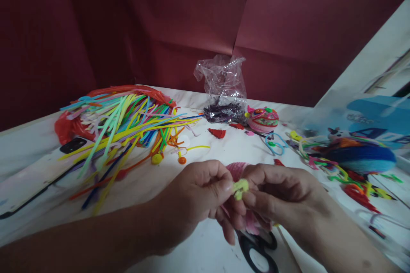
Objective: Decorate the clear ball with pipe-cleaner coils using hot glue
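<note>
My left hand [208, 187] and my right hand [278, 192] meet in front of me, fingertips closed on a small bent piece of pale yellow pipe cleaner [241, 188]. The left thumb and index finger pinch its left side, and the right thumb and fingers its right side. Behind and below the fingers shows a pink fuzzy object [237, 169], mostly hidden by my hands. Black-handled scissors [259, 252] lie on the table just under my hands, their blades out of sight.
Many coloured pipe cleaners [128, 123] spread at left, partly over a phone [35, 175]. A clear plastic bag [224, 81] with dark strands stands at the back. Beside it sits a decorated pink ball [263, 119]. Blue yarn [361, 158] and scraps lie at right.
</note>
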### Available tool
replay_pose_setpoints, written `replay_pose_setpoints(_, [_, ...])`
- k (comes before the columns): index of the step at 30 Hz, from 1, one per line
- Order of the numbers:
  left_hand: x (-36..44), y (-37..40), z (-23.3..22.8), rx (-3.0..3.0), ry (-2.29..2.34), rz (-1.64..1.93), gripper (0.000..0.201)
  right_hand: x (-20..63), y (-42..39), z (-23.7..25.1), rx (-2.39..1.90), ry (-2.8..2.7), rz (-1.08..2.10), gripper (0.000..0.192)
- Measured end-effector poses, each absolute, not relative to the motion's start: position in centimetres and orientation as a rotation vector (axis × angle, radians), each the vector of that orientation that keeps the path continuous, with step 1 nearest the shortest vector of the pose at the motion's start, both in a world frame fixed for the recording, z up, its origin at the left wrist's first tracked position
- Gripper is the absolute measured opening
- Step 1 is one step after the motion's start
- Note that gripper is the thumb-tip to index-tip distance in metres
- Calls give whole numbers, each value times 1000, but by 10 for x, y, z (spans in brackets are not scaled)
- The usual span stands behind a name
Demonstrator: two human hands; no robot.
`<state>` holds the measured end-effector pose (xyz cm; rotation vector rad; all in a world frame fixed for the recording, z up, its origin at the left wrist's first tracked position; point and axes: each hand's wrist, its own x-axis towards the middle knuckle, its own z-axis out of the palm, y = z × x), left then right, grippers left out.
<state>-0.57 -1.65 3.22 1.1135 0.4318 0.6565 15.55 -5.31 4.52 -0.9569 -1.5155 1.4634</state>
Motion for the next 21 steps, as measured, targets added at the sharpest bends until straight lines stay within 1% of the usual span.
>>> replay_pose_setpoints(5, [-7, -15, 31, 1214, 491, 597, 18, 155, -51, 49, -1036, -1509, 1525, 44])
replay_pose_setpoints(8, [-7, -15, 32, 1287, 515, 550, 17, 157, -52, 47, -1061, -1533, 1475, 43])
replay_pose_setpoints(14, [-7, -15, 33, 1234, 558, 615, 20, 160, -54, 45, -1127, -1687, 1372, 41])
replay_pose_setpoints(18, [-6, -16, 32, 1214, 508, 659, 23, 158, -53, 46, -1056, -1581, 1380, 41])
replay_pose_setpoints(21, [-6, -17, 33, 1238, 567, 690, 17, 159, -53, 45, -1028, -1503, 1352, 37])
